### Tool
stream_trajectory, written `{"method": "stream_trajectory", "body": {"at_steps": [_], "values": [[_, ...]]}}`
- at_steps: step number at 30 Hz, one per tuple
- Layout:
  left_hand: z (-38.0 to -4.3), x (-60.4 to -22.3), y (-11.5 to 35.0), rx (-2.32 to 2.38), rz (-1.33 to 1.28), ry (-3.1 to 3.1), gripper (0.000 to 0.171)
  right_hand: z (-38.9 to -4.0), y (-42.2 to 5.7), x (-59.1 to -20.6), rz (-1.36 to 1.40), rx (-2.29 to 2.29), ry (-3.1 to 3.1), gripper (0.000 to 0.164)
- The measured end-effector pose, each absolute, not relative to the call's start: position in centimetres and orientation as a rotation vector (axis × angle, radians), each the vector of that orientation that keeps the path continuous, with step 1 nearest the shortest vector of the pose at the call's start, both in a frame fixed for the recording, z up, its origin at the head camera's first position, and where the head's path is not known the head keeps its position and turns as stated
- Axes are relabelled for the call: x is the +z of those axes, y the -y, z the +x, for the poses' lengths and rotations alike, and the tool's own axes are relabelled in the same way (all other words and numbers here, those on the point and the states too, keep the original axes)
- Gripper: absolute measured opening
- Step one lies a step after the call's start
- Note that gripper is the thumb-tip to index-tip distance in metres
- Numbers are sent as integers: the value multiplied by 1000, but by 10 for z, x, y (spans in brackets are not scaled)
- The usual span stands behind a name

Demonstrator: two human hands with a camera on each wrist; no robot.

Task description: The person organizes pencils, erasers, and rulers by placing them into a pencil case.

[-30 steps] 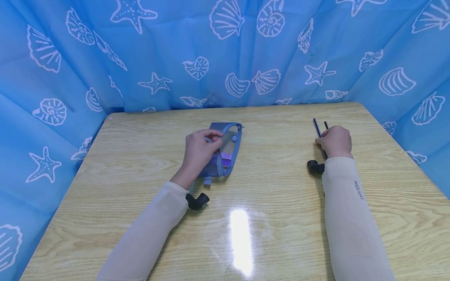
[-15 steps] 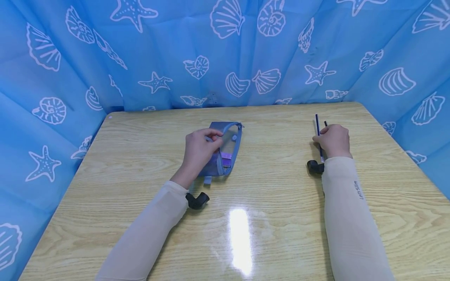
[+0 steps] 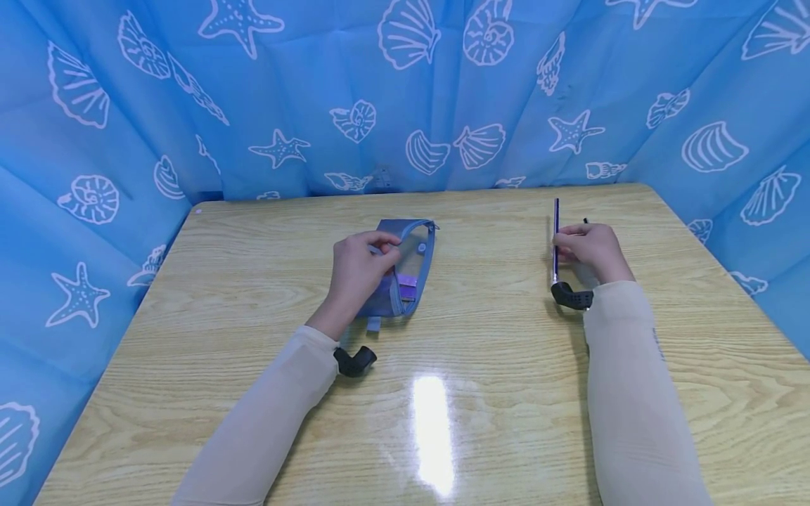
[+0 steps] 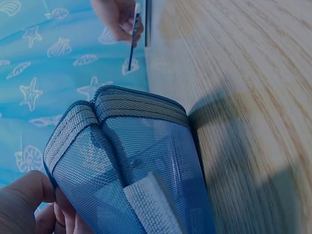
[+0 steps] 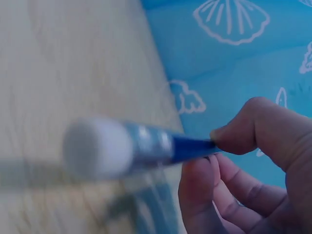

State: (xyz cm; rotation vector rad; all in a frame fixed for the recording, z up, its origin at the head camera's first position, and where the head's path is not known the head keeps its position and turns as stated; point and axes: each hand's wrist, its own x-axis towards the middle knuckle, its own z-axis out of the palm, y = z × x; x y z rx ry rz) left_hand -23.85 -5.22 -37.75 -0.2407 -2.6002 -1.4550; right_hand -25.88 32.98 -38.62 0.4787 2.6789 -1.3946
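A blue mesh pencil case (image 3: 380, 302) lies on the table with its zipper undone. My left hand (image 3: 358, 267) pinches the near side of its opening between thumb and fingers, as the thumb at the mesh in the left wrist view also shows. A purple item (image 3: 408, 287) sits inside the case. On the right, my right hand (image 3: 591, 247) pinches a dark blue pencil (image 3: 556, 239) near its middle, raised off the tabletop. Its white eraser end (image 5: 97, 148) points toward the right wrist camera. Behind that hand another dark stick (image 3: 586, 221) lies on the table, mostly hidden.
The wood-grain table (image 3: 493, 393) carries a bright light reflection near its front. A blue curtain (image 3: 380, 91) with white shell and starfish prints hangs along the back and both sides. Black wrist cameras (image 3: 356, 362) project from both sleeves.
My right hand has lifted the pencil from beside the other dark stick, moved slightly left and turned it more upright in view. The left hand and the case have stayed in place.
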Motion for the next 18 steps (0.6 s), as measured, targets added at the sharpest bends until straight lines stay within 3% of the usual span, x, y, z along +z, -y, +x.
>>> {"method": "stream_trajectory", "body": {"at_steps": [8,18], "values": [[-239,-378,52,-1450,-238,2596,16,-262,-323,-381,395,-1617,-2381,66],[-238,-376,53,-1467,-240,2594,16,-266,-303,-382,370,-1857,-2063,69]]}}
